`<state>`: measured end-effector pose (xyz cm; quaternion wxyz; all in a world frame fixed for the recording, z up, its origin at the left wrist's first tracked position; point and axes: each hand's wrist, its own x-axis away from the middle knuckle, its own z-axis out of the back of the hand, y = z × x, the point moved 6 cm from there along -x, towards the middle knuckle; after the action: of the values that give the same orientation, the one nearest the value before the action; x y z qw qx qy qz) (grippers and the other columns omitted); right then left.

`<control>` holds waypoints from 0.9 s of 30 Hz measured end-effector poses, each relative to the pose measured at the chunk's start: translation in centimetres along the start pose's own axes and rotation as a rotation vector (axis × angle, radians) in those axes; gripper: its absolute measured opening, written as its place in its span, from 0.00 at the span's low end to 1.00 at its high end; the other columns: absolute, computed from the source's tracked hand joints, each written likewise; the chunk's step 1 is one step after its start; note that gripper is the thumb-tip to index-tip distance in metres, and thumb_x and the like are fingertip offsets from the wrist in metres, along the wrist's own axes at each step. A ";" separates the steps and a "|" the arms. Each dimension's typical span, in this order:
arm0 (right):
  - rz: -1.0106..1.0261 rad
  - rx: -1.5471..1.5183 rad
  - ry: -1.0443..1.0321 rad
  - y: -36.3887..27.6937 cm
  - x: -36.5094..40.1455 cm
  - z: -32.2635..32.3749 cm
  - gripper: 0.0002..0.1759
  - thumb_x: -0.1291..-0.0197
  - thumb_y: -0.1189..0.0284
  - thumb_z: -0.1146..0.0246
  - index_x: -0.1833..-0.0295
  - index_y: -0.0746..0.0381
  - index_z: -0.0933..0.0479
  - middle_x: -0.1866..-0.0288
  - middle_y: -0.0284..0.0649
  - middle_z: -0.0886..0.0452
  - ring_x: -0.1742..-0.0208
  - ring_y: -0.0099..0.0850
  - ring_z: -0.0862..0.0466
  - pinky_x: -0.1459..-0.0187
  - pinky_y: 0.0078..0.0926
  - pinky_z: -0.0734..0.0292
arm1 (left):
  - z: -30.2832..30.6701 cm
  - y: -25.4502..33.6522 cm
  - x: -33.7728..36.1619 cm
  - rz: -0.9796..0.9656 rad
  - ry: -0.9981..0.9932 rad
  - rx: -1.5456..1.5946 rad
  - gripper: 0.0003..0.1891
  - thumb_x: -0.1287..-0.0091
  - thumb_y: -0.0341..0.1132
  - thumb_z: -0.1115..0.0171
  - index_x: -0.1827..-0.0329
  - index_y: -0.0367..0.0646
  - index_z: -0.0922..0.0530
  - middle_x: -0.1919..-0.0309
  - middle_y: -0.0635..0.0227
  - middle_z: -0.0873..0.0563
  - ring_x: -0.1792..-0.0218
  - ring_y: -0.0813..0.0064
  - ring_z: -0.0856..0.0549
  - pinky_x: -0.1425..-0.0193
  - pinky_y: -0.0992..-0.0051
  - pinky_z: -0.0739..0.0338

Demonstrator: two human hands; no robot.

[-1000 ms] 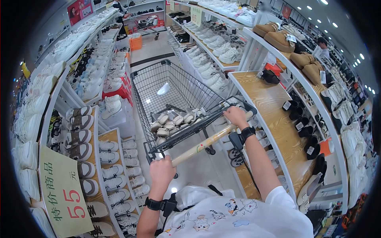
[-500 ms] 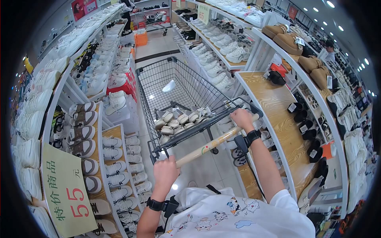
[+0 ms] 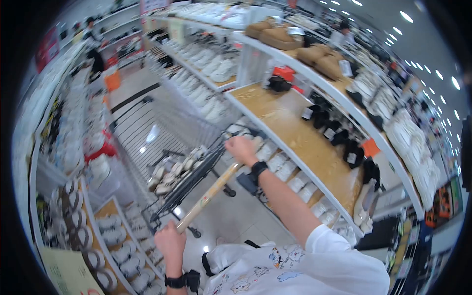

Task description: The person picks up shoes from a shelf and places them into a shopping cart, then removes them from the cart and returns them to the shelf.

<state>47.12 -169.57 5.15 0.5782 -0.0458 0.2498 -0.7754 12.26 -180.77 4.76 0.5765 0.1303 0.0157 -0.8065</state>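
Both of my hands are wrapped round the pale handlebar [image 3: 209, 197] of a grey wire shopping cart [image 3: 142, 115]. My left hand [image 3: 170, 242] grips the near left end. Farther up, my right hand [image 3: 242, 150] closes on the right end. Inside the cart, near the handle side, lies a pile of beige and white shoes [image 3: 178, 169], blurred by motion. A black band sits on each of my wrists.
Shoe shelves flank the aisle: white shoes [image 3: 115, 236] on the left, a wooden shelf [image 3: 290, 132] with black shoes [image 3: 322, 120] on the right. Brown shoes [image 3: 278, 37] line the upper right shelf. A person [image 3: 92, 46] stands at the far left; an orange box [image 3: 112, 81] is nearby.
My view has swung to the right, so the cart and both hands appear farther left and more tilted. Both hands keep hold of the handlebar. The far person shows more fully.
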 end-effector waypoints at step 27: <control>0.053 -0.246 0.421 -0.1 8.2 2.4 0.07 0.44 0.71 0.44 0.64 0.63 0.24 0.54 0.50 0.22 0.51 0.41 0.23 0.50 0.36 0.27 | 2.5 2.2 1.0 -0.028 -0.101 -0.200 0.16 0.47 0.49 0.35 0.63 0.47 0.18 0.79 0.56 0.16 0.76 0.55 0.16 0.73 0.61 0.23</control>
<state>45.23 -177.87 5.52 0.5234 0.0532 0.4583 -0.7163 13.53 -182.84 7.19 0.5752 0.0310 0.0690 -0.8145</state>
